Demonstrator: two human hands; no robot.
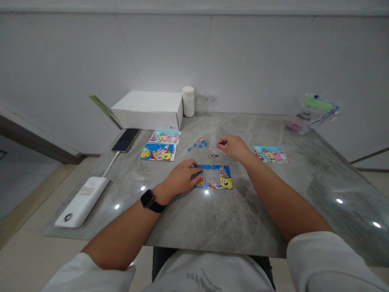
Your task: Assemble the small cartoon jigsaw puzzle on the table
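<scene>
A partly assembled jigsaw puzzle [225,182] lies in front of me on the grey table, its border joined and its middle showing bare tabletop. My left hand [183,177] rests at the puzzle's left edge, fingers spread and touching it. Several loose puzzle pieces [202,143] are scattered beyond the puzzle. To their right, my right hand [233,147] hovers low with thumb and fingertips pinched together; whatever is between them is too small to make out. One yellowish piece [223,153] shows just under that hand.
Cartoon picture cards [159,152] lie at the left, another card [272,154] at the right. Behind stand a white box [148,111], a white bottle [188,102] and two glasses [209,106]. A phone [125,140], cabled white power bank [82,202] and plastic bag [313,113] sit near the sides.
</scene>
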